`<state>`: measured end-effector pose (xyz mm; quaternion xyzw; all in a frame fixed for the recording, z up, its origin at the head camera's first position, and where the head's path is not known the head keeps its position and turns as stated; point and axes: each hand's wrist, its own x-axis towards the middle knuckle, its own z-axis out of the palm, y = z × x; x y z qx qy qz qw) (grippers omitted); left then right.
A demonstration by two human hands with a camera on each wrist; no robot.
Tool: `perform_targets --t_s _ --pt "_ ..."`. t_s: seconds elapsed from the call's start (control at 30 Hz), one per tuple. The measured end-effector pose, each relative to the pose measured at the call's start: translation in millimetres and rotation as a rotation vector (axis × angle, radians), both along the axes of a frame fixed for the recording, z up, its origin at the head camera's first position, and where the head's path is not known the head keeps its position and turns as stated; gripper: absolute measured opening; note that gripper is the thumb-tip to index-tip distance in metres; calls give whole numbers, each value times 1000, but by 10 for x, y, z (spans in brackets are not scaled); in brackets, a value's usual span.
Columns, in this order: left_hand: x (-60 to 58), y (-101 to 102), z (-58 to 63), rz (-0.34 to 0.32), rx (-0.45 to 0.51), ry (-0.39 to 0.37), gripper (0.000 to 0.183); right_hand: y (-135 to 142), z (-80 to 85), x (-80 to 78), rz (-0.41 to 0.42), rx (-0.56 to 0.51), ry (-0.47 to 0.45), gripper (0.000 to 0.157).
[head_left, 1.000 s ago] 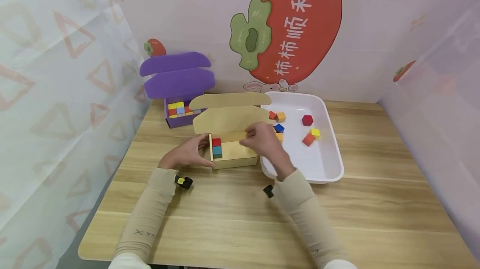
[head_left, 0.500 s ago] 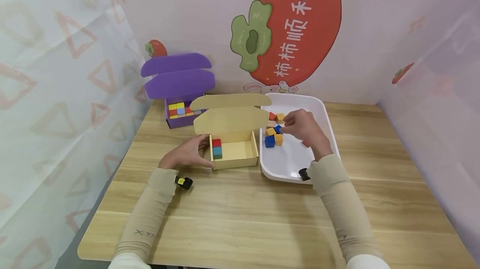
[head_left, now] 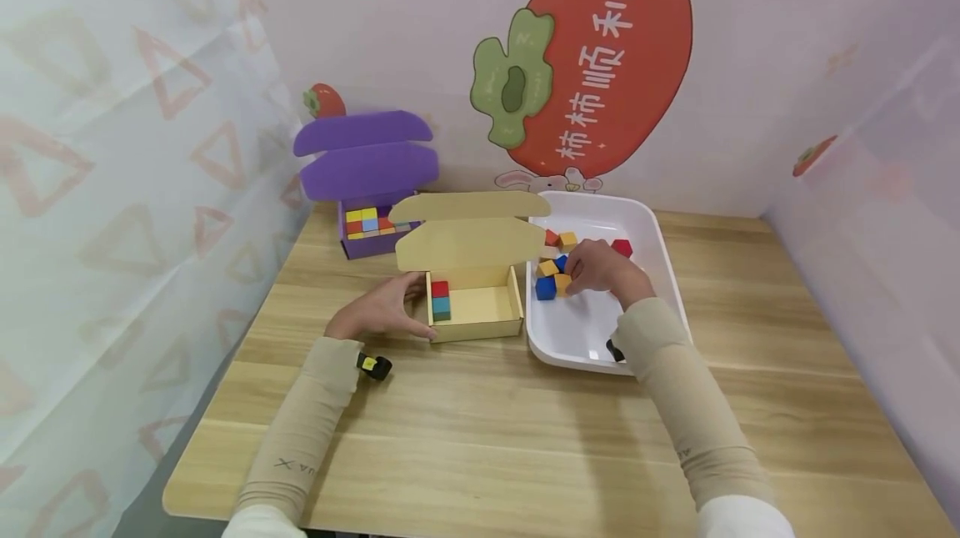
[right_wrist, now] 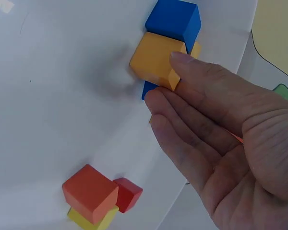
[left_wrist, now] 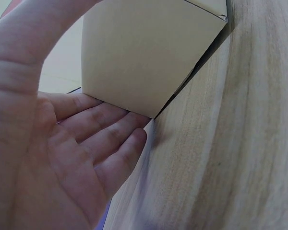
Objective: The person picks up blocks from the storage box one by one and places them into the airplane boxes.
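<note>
The cream cardboard box stands with its lid up, a red block and a teal block along its left wall inside. My left hand holds this box at its left end, thumb at the front corner and fingers at the back one. In the left wrist view the fingers lie against the box's end wall. Inside the white tray, my right hand pinches an orange cube between thumb and fingers. A blue cube sits right beside it.
Behind on the left, an open purple box holds several coloured blocks. More blocks lie in the tray, among them a red block and, in the right wrist view, an orange-red cube touching a yellow block.
My right hand has gone from over the cream box to the tray, then down onto the orange cube. My left hand has stayed at the box. The head view has shifted slightly.
</note>
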<state>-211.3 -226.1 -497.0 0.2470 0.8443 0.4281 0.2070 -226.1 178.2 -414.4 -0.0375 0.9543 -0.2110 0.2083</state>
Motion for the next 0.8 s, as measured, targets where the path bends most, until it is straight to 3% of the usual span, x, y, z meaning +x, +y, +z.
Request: perform_targets --t_s 0.2,0.33,0.47,0.8 --pt "-6 16 -25 3 -14 -3 122 -21 -33 -44 24 60 8 30" --pt "1 26 -39 -4 -13 -1 122 -1 26 18 22 74 11 25" --pt "13 23 -28 -1 -18 -6 120 -24 196 152 56 66 43 24" --pt "19 6 18 20 -7 -24 118 -357 620 385 247 -15 193 25"
